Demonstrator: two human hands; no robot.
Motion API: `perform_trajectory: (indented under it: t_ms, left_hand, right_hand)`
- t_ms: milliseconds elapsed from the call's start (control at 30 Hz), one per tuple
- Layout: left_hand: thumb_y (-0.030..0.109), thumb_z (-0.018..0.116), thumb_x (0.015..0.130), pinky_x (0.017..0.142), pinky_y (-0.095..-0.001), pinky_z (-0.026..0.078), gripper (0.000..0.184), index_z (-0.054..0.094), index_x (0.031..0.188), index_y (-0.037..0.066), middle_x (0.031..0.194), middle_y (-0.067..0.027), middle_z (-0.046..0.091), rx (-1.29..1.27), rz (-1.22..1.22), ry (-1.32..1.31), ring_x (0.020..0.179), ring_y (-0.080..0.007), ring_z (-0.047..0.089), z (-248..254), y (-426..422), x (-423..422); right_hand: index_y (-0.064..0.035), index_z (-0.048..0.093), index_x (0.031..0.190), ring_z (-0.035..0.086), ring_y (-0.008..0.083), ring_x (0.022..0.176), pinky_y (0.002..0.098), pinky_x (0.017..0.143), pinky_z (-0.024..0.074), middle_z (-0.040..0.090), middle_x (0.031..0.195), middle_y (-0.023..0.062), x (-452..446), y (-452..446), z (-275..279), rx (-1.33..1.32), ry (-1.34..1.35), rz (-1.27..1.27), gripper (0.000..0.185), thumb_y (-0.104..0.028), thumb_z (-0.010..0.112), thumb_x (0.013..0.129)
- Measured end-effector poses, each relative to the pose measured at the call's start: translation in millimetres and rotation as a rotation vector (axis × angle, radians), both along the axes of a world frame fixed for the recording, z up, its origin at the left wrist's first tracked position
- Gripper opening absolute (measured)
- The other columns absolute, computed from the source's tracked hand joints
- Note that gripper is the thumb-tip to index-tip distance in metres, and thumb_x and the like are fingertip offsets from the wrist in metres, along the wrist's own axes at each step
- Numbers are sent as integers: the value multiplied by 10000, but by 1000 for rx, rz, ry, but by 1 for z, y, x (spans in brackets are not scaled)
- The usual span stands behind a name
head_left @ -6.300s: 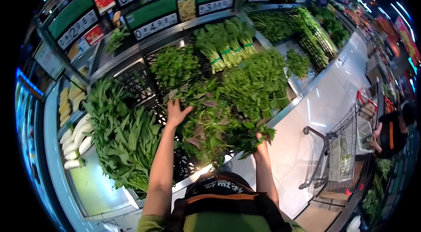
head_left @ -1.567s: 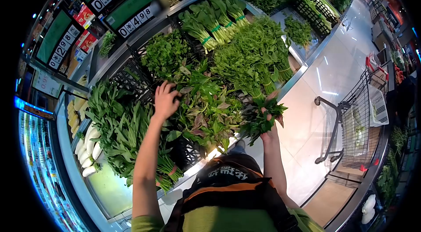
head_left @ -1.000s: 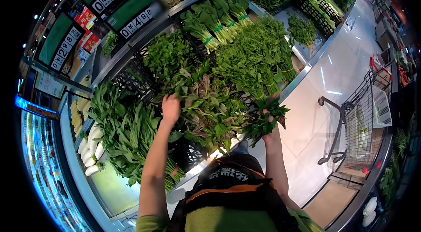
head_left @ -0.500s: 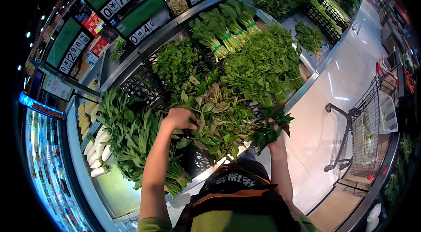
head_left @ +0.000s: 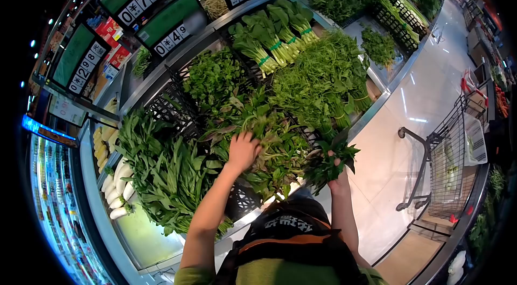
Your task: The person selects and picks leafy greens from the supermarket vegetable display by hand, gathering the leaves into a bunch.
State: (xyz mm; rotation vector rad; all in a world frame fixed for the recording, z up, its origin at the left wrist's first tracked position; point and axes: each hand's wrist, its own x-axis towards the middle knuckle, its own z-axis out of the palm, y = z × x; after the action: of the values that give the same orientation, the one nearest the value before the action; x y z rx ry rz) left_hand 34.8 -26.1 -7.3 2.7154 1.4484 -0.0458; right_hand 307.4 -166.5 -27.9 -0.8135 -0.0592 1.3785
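In the head view my right hand (head_left: pixel 337 173) is closed around a bunch of dark green leafy greens (head_left: pixel 325 165), near the display's front edge. My left hand (head_left: pixel 244 150) is over a heap of green and purplish leaves (head_left: pixel 280 148). Its back faces up, and the bent fingers reach down among the leaves, partly hidden, with no held thing showing. Long-leaved bundled greens (head_left: pixel 177 177) lie to the left of this hand. Feathery greens (head_left: pixel 318 80) are piled beyond the right hand.
Bundled leafy vegetables (head_left: pixel 277 43) lie at the back. White radishes (head_left: pixel 116 188) are at the left, below price signs (head_left: pixel 151 2). Black crates (head_left: pixel 172 104) hold some greens. A shopping cart (head_left: pixel 444 161) stands in the aisle on the right.
My left hand has moved right and slightly away from me, deeper over the purplish leaves. The right hand keeps its bunch of greens in nearly the same place.
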Motion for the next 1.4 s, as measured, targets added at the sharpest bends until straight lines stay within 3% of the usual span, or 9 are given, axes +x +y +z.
perform_trajectory:
  t_ms: [167,300,433,600,733,867,1000,1267,1400]
  left_hand:
    - [357,591,830,991,-464,332,290,645,1017,143,1184,-87,558,-59,-115,-258,1170,-272,457,-1,-24,-39]
    - [194,665,788,689,-299,485,122,704,866,109,843,-54,678,-280,121,-861,753,-200,635,19,26,-39]
    - [283,671,788,609,-314,469,192,706,874,115,784,-52,674,-179,722,-756,722,-197,634,21,69,-20]
    - [405,701,728,580,-368,479,258,689,791,155,741,-40,672,-111,1000,-415,660,-247,627,-8,104,12]
    - [323,680,749,607,-348,472,170,688,810,164,779,-33,667,-94,1084,-679,696,-218,621,-7,100,14]
    - [247,626,841,677,-268,406,160,617,866,89,826,31,563,-217,820,-1481,723,-116,489,-15,85,-16]
    - [243,581,884,783,-275,359,93,570,909,154,1036,43,582,-521,803,-1790,898,-91,491,44,45,-30]
    - [57,580,857,708,-265,469,194,521,1041,70,1034,-61,623,-680,639,-2101,879,-115,570,28,-18,-21]
    - [-2,571,840,770,-276,475,208,523,1034,57,1045,-77,627,-690,634,-2055,907,-136,583,36,-41,-6]
  right_hand:
    - [-90,574,1060,596,148,866,296,763,491,624,972,21,-6,14,-11,84,18,98,409,-324,723,759]
    - [-88,575,1062,598,148,860,302,767,495,625,967,16,-10,23,-11,97,18,118,429,-323,736,742]
    - [-86,572,1085,593,149,892,308,782,498,624,987,6,-12,24,-9,138,46,128,478,-320,759,713]
    - [-77,556,1129,587,149,934,311,810,494,617,1038,-2,-15,19,-4,128,66,178,583,-323,798,659]
    - [-68,571,1098,589,154,928,303,802,495,622,1018,10,-19,15,7,104,59,152,562,-323,801,653]
    - [-73,583,1070,590,175,914,321,806,493,625,993,26,-20,17,-11,90,57,164,561,-337,812,631]
    - [-70,586,1071,581,176,936,331,830,487,615,994,6,-36,34,-12,119,79,228,607,-349,834,591]
    - [-45,581,1066,593,204,916,338,799,493,624,955,51,-95,57,12,232,51,368,559,-345,800,648]
    - [-37,602,1009,594,149,831,283,729,491,620,939,29,-118,64,26,97,76,452,276,-130,700,769]
